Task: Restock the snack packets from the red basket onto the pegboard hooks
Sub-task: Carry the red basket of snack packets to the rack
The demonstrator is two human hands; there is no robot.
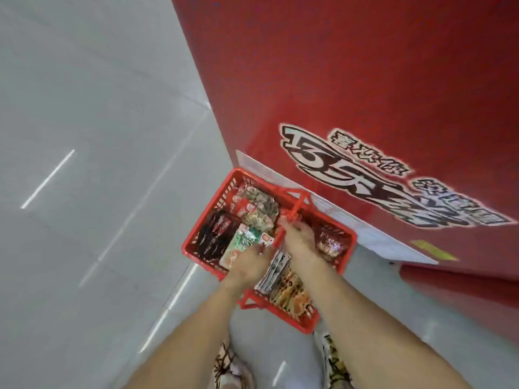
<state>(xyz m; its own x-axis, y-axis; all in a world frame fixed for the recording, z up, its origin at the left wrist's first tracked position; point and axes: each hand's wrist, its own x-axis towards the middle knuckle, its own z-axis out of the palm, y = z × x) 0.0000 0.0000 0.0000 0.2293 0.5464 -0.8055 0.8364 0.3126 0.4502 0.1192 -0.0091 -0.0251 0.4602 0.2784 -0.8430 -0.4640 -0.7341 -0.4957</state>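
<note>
The main risk from here is a clumsy pull — the left hand is down among overlapping packets, so lifting one could drag its neighbours over the rim or tip the red basket on the floor, and a crushed header would be hard to thread onto a hook. No pegboard hooks are in view, so whatever comes out must be carried some way, and a loose hold could drop it. The left hand seems to be closing on the green-and-white packet just ahead of it, though blur leaves me unable to tell how firm the hold is. The right hand has its fingers curled round the basket handle, which probably steadies things. The basket sits right under both hands, against a red display wall to the right hand's far side. Its snack packets look flat, glossy and slippery: dark ones beyond the left hand, a pale mottled one ahead, orange ones between the forearms.
</note>
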